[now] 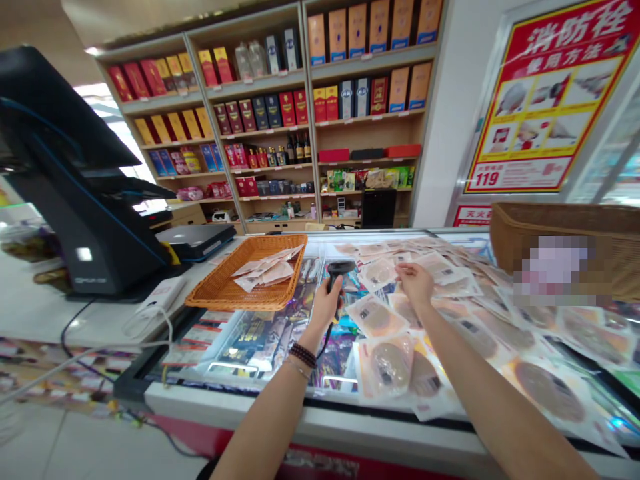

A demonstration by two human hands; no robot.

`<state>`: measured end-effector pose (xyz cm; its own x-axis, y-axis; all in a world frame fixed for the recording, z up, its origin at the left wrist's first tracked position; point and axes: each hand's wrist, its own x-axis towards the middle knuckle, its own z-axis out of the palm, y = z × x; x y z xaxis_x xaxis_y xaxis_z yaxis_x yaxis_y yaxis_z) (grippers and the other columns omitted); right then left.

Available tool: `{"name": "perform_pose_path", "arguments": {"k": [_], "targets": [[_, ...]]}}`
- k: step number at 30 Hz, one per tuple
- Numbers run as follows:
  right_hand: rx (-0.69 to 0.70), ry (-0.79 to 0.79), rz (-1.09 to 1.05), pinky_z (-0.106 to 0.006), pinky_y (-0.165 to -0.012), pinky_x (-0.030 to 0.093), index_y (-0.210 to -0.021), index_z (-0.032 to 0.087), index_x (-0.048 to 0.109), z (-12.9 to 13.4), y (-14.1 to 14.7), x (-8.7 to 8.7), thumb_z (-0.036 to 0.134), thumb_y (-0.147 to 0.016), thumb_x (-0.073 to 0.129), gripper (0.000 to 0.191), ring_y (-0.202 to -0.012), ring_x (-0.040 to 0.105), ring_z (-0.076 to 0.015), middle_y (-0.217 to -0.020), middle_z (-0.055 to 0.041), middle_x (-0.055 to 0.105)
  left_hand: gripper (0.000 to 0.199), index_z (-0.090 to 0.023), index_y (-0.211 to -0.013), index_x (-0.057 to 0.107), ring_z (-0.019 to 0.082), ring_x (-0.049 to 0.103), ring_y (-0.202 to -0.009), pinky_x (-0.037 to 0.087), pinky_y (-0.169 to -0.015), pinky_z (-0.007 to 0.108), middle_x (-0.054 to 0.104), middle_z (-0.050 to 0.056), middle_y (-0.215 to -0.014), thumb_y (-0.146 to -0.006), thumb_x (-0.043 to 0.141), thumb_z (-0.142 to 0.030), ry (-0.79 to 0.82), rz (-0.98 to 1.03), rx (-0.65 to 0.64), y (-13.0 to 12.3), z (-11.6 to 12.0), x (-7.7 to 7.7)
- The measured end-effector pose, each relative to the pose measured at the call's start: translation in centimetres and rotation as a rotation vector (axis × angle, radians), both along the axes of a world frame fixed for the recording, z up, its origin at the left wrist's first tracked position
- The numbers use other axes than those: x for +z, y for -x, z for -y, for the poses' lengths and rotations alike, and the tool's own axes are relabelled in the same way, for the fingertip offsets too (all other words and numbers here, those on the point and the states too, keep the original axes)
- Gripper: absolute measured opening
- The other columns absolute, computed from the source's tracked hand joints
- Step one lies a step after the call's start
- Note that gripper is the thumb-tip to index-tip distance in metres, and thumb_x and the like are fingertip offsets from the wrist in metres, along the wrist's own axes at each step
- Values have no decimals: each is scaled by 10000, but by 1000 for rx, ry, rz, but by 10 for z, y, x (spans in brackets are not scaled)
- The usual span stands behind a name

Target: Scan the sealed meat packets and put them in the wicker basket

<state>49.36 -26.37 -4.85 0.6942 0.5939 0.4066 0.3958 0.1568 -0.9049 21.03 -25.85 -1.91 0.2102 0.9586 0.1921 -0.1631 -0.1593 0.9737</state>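
My left hand is wrapped around the handle of a black handheld barcode scanner, whose head tilts toward the packets on the right. A dark cord hangs below it. My right hand pinches the right edge of a flat clear packet with a round brownish content, close to the scanner. Many similar packets lie spread under and around my right hand, some overlapping. One packet near the front edge shows a barcode label. Left of the scanner, an orange wicker basket holds several flat packets.
The glass-topped freezer holds colourful wrapped goods. A black point-of-sale terminal and a flat dark device stand left, with white cables nearby. A brown wicker basket stands at the right. Shelves of boxed goods rise behind.
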Motion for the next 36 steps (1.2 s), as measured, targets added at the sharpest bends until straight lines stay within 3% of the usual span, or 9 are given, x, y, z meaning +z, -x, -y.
{"name": "perform_pose_path", "arguments": {"k": [6,9,11,15,21,25,31,36], "targets": [[100,240,182,-427,-810,639,-839,276,847,3,1,7,364,-729,919,158,-789,837,-329,-723,-41,831,644,-246,-800,583,96,512,-432,361,-435,240,640,-29,-658,-844,844,-834,-15,-10,-21,0,0,-2],[170,373,256,-402,-875,634,-782,281,813,3,1,12,293,-796,885,75,-929,857,-327,-800,-56,862,625,-245,-822,581,97,512,-443,364,-441,232,639,-30,-665,-876,820,-820,-18,-22,-18,1,-1,-5],[184,400,234,-388,-867,628,-809,268,791,2,2,13,292,-852,851,77,-911,853,-310,-800,-62,855,609,-245,-837,586,100,519,-451,370,-444,231,642,-28,-676,-898,809,-808,-17,-35,-12,1,-2,-6],[175,299,2,-323,-664,565,-931,273,699,3,6,9,435,-912,809,197,-729,824,-275,-719,-15,788,603,-243,-826,582,101,528,-457,379,-450,232,657,-16,-691,-911,805,-797,-36,-49,-17,2,-2,-7],[208,56,-225,-248,-503,382,-979,310,536,6,15,7,717,-794,830,535,-762,855,-325,-643,35,681,651,-241,-804,586,99,526,-450,385,-449,238,646,-22,-662,-869,803,-851,-61,-41,-55,3,-1,-5],[176,-10,-234,-267,-525,440,-984,317,499,5,16,7,826,-715,834,666,-761,848,-315,-727,20,714,671,-241,-795,581,97,502,-443,363,-449,243,597,-41,-612,-863,796,-873,-83,-32,-128,3,4,-3],[143,-81,-250,-334,-653,595,-969,322,491,3,16,4,821,-706,845,666,-764,848,-293,-768,27,717,668,-248,-799,561,89,459,-436,345,-455,239,558,-60,-583,-876,818,-859,-126,-11,-197,0,10,-2],[135,-91,-262,-335,-660,598,-977,321,494,2,17,4,795,-716,852,649,-804,853,-306,-782,19,710,682,-248,-807,557,86,450,-429,334,-447,241,563,-56,-592,-873,793,-884,-167,-27,-227,1,11,-2]]}}
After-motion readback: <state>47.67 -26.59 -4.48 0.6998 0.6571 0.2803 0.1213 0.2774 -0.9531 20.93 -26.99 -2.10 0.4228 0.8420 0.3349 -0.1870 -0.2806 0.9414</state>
